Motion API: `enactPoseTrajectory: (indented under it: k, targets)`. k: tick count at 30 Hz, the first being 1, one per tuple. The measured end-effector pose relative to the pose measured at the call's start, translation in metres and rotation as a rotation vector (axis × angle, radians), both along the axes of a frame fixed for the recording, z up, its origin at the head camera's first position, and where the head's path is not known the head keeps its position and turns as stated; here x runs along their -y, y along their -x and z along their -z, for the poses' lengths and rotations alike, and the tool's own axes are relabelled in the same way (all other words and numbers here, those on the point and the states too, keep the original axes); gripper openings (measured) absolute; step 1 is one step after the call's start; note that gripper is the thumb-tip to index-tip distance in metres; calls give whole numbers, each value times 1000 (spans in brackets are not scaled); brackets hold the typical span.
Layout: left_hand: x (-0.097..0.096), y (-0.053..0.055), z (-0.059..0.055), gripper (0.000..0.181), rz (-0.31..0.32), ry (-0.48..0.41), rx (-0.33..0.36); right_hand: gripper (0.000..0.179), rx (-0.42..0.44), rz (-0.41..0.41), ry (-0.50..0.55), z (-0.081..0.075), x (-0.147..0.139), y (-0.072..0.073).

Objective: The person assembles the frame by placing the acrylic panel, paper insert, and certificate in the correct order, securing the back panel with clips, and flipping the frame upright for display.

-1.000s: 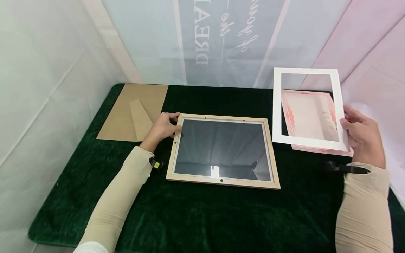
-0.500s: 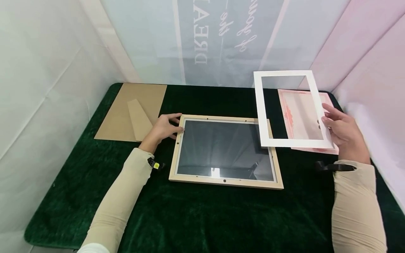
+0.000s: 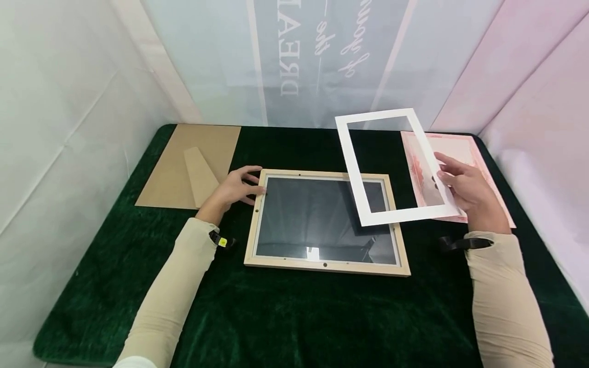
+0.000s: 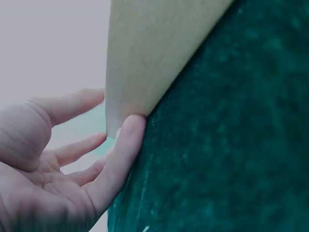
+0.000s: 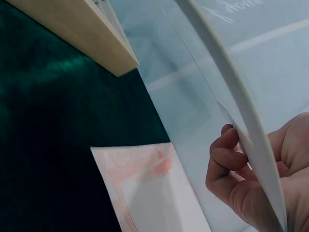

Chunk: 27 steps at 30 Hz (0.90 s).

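Observation:
A white picture mat with a rectangular window hangs tilted in the air, overlapping the right part of a wooden picture frame. My right hand pinches the mat by its right border; the right wrist view shows the curled fingers on one side of the thin board. The frame lies on the table with its dark glazed opening facing up. At its left end, my left hand touches the side near the far corner with spread fingers, seen close up against the pale wood in the left wrist view.
Back left lies a brown backing board with a tapered easel stand on it. A pink-bordered sheet lies at the back right, partly behind the mat and right hand. Dark green velvet cloth covers the table; fabric walls stand around it.
My right hand has carried the mat leftward from over the pink sheet to above the frame's right side, tilting it on the way. The left hand stays at the frame's left edge.

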<state>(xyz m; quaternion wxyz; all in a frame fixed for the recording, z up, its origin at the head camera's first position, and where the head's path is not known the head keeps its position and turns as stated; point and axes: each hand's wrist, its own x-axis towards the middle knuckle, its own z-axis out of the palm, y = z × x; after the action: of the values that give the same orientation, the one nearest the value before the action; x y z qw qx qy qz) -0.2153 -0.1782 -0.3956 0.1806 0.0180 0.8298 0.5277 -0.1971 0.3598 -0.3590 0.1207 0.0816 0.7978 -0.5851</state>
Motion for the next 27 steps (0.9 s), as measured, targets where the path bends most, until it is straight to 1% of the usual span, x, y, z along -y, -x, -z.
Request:
enactPoseTrajectory:
  k: [2, 5, 10, 13, 17, 20, 23, 27]
  targets:
    - [3, -1, 0, 68, 1, -7, -1, 64, 1, -16, -29, 1, 5, 0]
    - [6, 0, 0, 63, -13, -4, -20, 62, -19, -39, -28, 2, 13, 0]
    - [6, 2, -3, 52, -55, 25, -107, 60, -55, -62, -13, 0, 27, 1]
    - [6, 1, -8, 46, -64, 21, -159, 59, -70, -58, 39, -2, 37, 1]
    - [4, 0, -12, 44, -35, -18, -214, 58, -91, -73, 57, -4, 48, -1]
    - [2, 0, -13, 46, -9, -62, -248, 57, -109, -107, 79, -4, 55, -2]
    - [0, 0, -14, 48, 5, -108, -274, 55, -128, -147, 116, -1, 62, -2]
    - [-3, -1, -16, 48, 7, -158, -281, 54, -145, -197, 83, 2, 71, -2]
